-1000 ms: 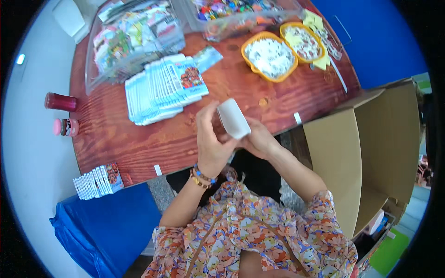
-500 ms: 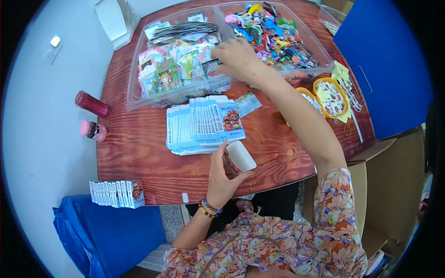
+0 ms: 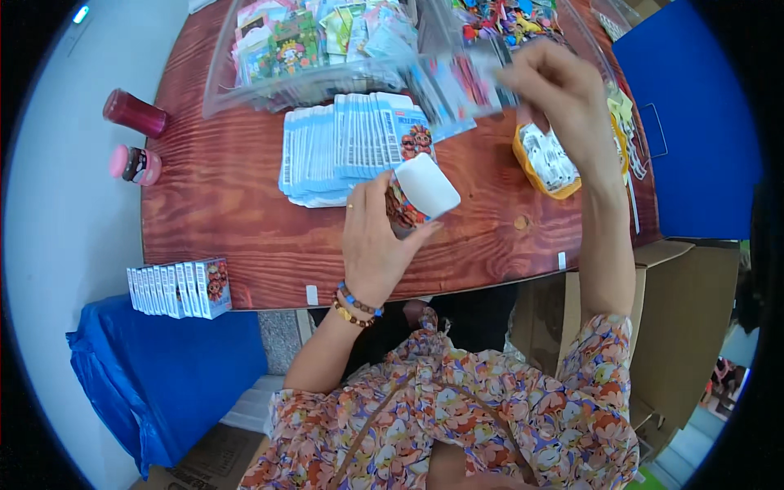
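Note:
My left hand is closed around a small printed carton tilted up over the near part of the table, its white flap raised. Pinched in my right hand are flat, colourful card packets, smeared by motion; how many I cannot tell. They hang just right of the clear bin's front edge, above a fanned pile of flattened light-blue cartons. Inside the clear bin lie many picture packets. Small colourful trinkets fill the compartment to its right.
Yellow bowls of small white pieces sit under my right forearm. A row of filled-out cartons stands at the near left edge. A red cylinder and pink-capped jar are left. A blue panel and cardboard box flank the right.
My right hand has come out of the bin, moving right and toward me with card packets in it. My left hand still holds the carton. The view has tilted down.

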